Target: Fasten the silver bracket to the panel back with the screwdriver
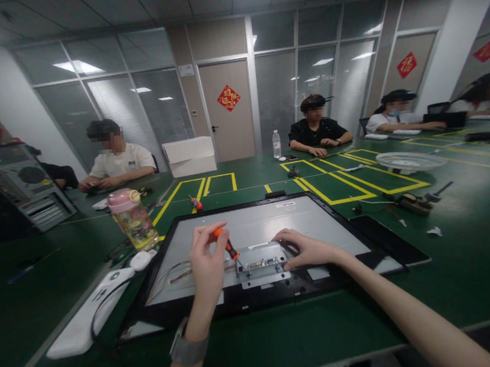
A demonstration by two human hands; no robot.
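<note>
An opened display panel [313,214], silver-backed with a black frame, lies flat on the green table. On its near middle part sits a metal bracket [265,273] with a row of ports. My left hand [206,257] is closed around an orange and black screwdriver [231,248], whose tip points down at the bracket's left end; whether it touches a screw I cannot tell. Fingers of my right hand [308,248] rest on the bracket's right end, thumb and fingers apart. Thin wires [178,272] run across the panel to the left of the bracket.
To the left are a white power strip [95,316], a pink-lidded bottle [133,221] and a computer case [22,186]. A dark flat panel [388,239] and a tool with a cable [413,202] lie right. Beyond are a white round dish [411,160], white boxes [190,157] and several seated people.
</note>
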